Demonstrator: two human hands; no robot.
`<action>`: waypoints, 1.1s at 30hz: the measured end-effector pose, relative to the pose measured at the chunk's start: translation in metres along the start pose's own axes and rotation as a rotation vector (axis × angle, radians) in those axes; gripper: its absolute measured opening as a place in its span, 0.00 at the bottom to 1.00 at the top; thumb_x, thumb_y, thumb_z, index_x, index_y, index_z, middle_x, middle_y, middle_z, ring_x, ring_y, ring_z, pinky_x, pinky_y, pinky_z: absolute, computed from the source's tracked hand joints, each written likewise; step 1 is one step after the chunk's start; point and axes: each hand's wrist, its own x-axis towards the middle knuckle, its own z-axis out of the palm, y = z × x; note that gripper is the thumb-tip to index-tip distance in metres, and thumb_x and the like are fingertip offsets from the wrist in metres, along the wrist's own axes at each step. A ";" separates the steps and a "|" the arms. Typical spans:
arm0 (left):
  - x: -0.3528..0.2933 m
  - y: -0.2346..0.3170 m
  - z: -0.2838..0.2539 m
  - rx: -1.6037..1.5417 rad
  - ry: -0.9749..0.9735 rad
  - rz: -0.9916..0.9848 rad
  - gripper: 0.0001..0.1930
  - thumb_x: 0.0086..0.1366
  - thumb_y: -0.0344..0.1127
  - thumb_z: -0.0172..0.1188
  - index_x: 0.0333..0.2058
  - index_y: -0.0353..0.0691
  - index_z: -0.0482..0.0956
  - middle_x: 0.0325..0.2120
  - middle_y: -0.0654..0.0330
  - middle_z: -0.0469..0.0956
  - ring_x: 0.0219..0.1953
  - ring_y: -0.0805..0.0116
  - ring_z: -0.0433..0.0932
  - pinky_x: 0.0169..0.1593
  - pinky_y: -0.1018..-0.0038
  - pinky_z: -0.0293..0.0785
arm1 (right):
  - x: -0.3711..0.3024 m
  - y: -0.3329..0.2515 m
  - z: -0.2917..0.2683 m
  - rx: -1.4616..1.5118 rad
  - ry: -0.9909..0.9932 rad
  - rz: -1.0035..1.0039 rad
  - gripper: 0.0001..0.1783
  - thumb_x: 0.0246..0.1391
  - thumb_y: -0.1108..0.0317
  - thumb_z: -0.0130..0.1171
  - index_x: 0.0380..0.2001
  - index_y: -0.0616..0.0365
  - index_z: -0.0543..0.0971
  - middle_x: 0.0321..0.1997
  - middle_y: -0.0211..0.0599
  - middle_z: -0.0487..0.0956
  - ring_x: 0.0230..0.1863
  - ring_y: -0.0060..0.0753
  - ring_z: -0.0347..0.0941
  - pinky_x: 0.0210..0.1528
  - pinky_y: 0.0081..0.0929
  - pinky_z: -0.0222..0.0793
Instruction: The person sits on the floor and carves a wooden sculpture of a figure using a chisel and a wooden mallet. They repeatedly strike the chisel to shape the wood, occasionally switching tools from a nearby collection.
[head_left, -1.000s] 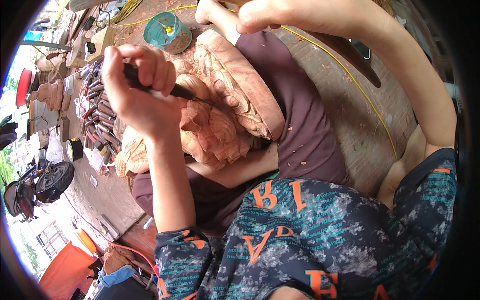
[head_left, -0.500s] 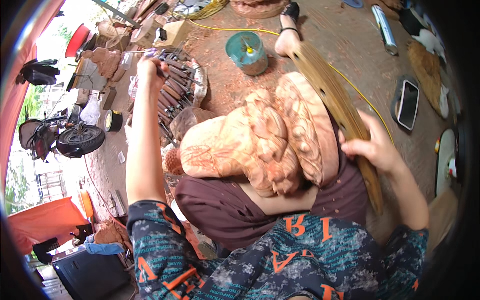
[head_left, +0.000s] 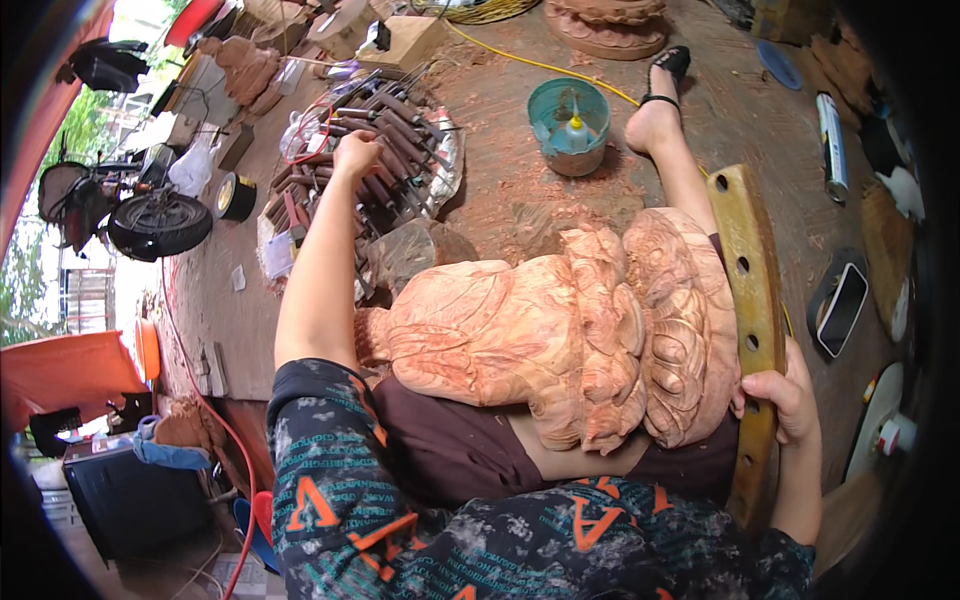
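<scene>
A reddish carved wood sculpture (head_left: 490, 335) with deep folds and a round base lies on its side across my lap. My right hand (head_left: 790, 398) grips a long, slightly curved wooden bar (head_left: 757, 300) with a row of holes, thumb on its face; the bar stands lengthwise beside the sculpture's base. Out to the left, my left hand (head_left: 357, 155) rests its curled fingers among a pile of wooden-handled carving chisels (head_left: 400, 130). Whether a handle is in those fingers is hidden. A wood block (head_left: 415, 250) sits between the chisels and the carving.
Ahead stands a teal bucket (head_left: 568, 130) with a yellow-tipped bottle inside. A yellow cord (head_left: 600, 88) runs behind it. To the right lie a phone (head_left: 842, 310) and a spray can (head_left: 832, 147). A tape roll (head_left: 236, 197) is at left; a motorbike (head_left: 150, 220) stands beyond.
My left hand has shifted from the far-left side of the chisels to their middle. The bar, with my right hand on it, has turned more upright. The view has swung left.
</scene>
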 end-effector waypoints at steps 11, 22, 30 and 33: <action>-0.058 -0.114 -0.100 -0.104 0.033 -0.264 0.07 0.64 0.26 0.54 0.29 0.35 0.81 0.21 0.57 0.81 0.21 0.67 0.82 0.24 0.73 0.80 | 0.008 0.003 0.011 -0.033 0.013 -0.081 0.14 0.45 0.66 0.60 0.32 0.65 0.71 0.19 0.38 0.72 0.17 0.28 0.71 0.20 0.24 0.71; -0.060 -0.136 -0.087 0.115 0.180 -0.268 0.10 0.58 0.34 0.56 0.30 0.38 0.85 0.24 0.50 0.83 0.25 0.59 0.84 0.34 0.66 0.81 | 0.005 0.005 0.010 -0.073 0.034 -0.124 0.20 0.47 0.64 0.63 0.39 0.66 0.70 0.22 0.38 0.75 0.20 0.28 0.73 0.21 0.25 0.74; -0.025 -0.097 -0.046 0.086 0.219 -0.138 0.14 0.57 0.40 0.56 0.36 0.43 0.86 0.37 0.47 0.83 0.43 0.49 0.83 0.50 0.59 0.76 | 0.003 0.003 0.020 -0.111 0.071 -0.167 0.22 0.45 0.62 0.63 0.38 0.67 0.70 0.21 0.37 0.74 0.18 0.28 0.72 0.21 0.25 0.72; -0.023 -0.060 -0.028 0.107 0.274 0.024 0.12 0.57 0.40 0.56 0.33 0.43 0.85 0.34 0.47 0.83 0.41 0.50 0.83 0.48 0.58 0.77 | 0.002 0.001 0.025 -0.119 0.111 -0.191 0.25 0.45 0.62 0.63 0.41 0.67 0.69 0.21 0.37 0.74 0.18 0.28 0.72 0.20 0.24 0.71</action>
